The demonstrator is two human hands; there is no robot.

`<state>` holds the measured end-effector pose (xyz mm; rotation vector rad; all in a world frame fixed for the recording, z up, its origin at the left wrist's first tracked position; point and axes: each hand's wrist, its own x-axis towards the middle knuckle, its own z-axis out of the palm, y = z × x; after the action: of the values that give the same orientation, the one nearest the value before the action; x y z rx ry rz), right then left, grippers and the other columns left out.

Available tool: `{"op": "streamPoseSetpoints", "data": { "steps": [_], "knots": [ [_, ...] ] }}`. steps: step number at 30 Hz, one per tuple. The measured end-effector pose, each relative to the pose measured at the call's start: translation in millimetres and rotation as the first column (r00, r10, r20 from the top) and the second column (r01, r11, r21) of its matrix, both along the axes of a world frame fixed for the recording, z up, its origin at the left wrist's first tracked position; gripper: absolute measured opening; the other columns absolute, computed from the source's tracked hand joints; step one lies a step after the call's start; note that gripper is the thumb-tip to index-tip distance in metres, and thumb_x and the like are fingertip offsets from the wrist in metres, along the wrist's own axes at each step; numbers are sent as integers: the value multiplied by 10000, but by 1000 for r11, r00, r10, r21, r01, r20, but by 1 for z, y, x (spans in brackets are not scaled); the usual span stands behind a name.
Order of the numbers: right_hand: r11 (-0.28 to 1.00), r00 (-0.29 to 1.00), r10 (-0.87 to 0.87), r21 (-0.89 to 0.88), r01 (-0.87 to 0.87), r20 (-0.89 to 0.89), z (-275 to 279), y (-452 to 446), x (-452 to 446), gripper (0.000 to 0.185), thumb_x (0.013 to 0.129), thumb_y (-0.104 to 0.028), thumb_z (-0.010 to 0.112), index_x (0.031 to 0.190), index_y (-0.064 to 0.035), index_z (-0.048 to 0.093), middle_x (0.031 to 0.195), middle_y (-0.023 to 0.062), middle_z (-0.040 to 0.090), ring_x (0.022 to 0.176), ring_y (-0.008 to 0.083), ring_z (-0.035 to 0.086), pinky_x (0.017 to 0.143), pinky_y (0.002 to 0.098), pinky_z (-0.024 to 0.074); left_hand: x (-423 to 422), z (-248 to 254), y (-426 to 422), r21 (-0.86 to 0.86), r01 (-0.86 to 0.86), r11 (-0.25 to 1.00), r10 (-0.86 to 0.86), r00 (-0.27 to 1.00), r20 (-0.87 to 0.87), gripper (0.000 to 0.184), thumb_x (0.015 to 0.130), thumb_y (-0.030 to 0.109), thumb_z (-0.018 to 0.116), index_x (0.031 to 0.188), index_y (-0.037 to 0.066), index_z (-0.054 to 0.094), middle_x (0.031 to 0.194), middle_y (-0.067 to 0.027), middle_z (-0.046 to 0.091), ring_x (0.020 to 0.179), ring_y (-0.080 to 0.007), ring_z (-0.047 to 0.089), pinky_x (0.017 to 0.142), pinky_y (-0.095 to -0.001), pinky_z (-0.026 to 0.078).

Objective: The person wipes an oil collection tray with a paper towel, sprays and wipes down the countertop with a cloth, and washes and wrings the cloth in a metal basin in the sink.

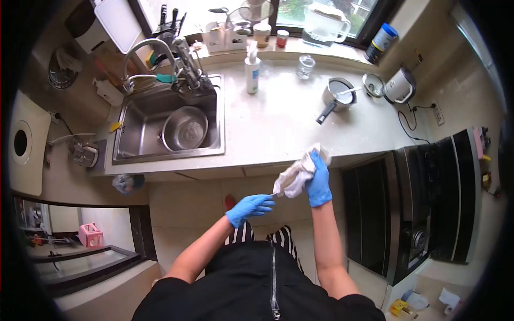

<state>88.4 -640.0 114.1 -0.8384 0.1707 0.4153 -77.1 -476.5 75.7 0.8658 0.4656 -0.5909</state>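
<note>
Both my hands wear blue gloves and are held in front of the counter's front edge. My right hand (319,182) is closed around a crumpled whitish cloth (293,179) with brownish patches. The cloth hangs to the left of that hand, and its upper end reaches the counter edge. My left hand (250,209) is lower and further left, its fingers pressed together at the cloth's lower left corner, which it appears to pinch.
On the white counter (278,125) stand a spray bottle (252,72), a glass jar (305,67), a saucepan (339,93) with its handle toward me, and a kettle (400,85). Left is a sink (124,140) holding a metal bowl (184,128). An oven (415,214) is at right.
</note>
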Motion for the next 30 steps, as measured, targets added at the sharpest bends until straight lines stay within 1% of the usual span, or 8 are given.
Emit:
{"op": "streamPoseSetpoints", "data": {
  "steps": [4, 5, 7, 8, 12, 16, 24, 30],
  "knots": [
    [939, 943, 251, -291, -182, 220, -19, 67, 70, 281, 870, -234, 525, 1047, -16, 528, 949, 33, 559, 843, 113, 534, 744, 247, 443, -30, 16, 106, 113, -258, 960, 265, 963, -56, 315, 888, 270, 461, 1107, 63, 551, 1025, -59, 608, 883, -145, 596, 746, -251, 473],
    [681, 924, 362, -712, -174, 121, -34, 69, 89, 417, 849, -271, 553, 1143, 15, 477, 1069, 117, 547, 957, 191, 536, 818, 285, 426, -35, 17, 129, 123, -308, 943, 316, 948, -49, 317, 886, 270, 461, 1110, 64, 550, 1034, -61, 605, 889, -148, 594, 757, -255, 468],
    [441, 907, 308, -888, 131, 287, -85, 68, 95, 482, 834, -290, 568, 1180, 22, 443, 1109, 159, 526, 1005, 237, 518, 851, 299, 409, -45, 24, 167, 161, -396, 904, 407, 912, -43, 330, 886, 280, 458, 1116, 60, 546, 1050, -71, 596, 903, -153, 590, 775, -262, 459],
    [157, 818, 335, -883, 442, 468, -98, 70, 98, 550, 819, -310, 583, 1217, 28, 409, 1149, 201, 504, 1053, 282, 501, 885, 313, 393, -48, 25, 180, 188, -445, 875, 458, 888, -32, 341, 887, 291, 456, 1118, 55, 542, 1058, -80, 591, 911, -156, 588, 784, -265, 454],
    [51, 720, 502, -848, 528, 478, -115, 120, 75, 749, 772, -402, 603, 1339, -49, 263, 1381, 213, 230, 1289, 340, 203, 1020, 501, 162, -45, 7, 215, 272, -524, 807, 551, 834, -24, 368, 901, 294, 432, 1165, 49, 500, 1087, -85, 575, 936, -158, 574, 781, -258, 442],
    [-243, 743, 666, -922, 303, 69, -116, 226, 71, 818, 711, -561, 558, 1361, -171, 250, 1435, 166, 50, 1295, 434, 9, 978, 625, 9, 13, 13, 226, 375, -540, 753, 577, 817, 17, 373, 905, 297, 427, 1172, 45, 494, 1080, -77, 576, 940, -147, 568, 780, -247, 439],
    [182, 376, 893, -962, 203, 248, -153, 211, 70, 531, 823, -305, 478, 1316, -154, 353, 1408, 113, 222, 1309, 338, 137, 1042, 516, 82, 240, 1, 207, 544, -587, 599, 297, 794, 530, 623, 795, 139, 602, 1317, 10, 287, 1322, -142, 348, 1214, -214, 346, 998, -308, 281],
    [-219, 561, 827, -896, 386, 40, -140, 102, 143, 497, 831, -280, 458, 1300, -137, 376, 1394, 123, 252, 1315, 315, 134, 1050, 495, 77, 377, -6, 203, 719, -648, 249, 17, 746, 666, 970, 600, 188, 779, 1340, 15, 175, 1343, -185, 269, 1227, -268, 317, 1028, -315, 243]
  ]
}}
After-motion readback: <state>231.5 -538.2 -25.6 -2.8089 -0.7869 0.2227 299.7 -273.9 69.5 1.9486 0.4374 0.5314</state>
